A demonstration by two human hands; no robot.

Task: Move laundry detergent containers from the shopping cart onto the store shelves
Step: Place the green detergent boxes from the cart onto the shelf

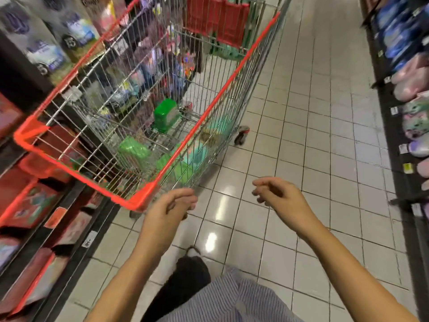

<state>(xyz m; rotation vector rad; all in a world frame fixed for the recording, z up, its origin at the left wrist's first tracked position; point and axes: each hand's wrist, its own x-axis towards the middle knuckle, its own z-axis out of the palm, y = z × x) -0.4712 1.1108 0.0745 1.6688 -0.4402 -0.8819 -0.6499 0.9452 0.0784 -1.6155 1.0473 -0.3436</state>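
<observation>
A wire shopping cart (162, 168) with a red rim stands tilted in the aisle ahead of me. At its bottom lie several green detergent containers: one upright with a grey label (166, 115), a lighter green one (133, 151) nearer me, and a teal one (197, 153) against the right wall. My left hand (171, 205) hovers just below the cart's near corner, fingers loosely curled, holding nothing. My right hand (276, 194) floats over the floor to the right of the cart, fingers relaxed and empty. The picture is blurred by motion.
Store shelves (34, 205) on the left hold red boxes and pouches, close beside the cart. A shelf (408, 112) on the right carries blue and pink packs. White tiled floor (301, 112) runs between them. A red basket (218, 19) sits beyond the cart.
</observation>
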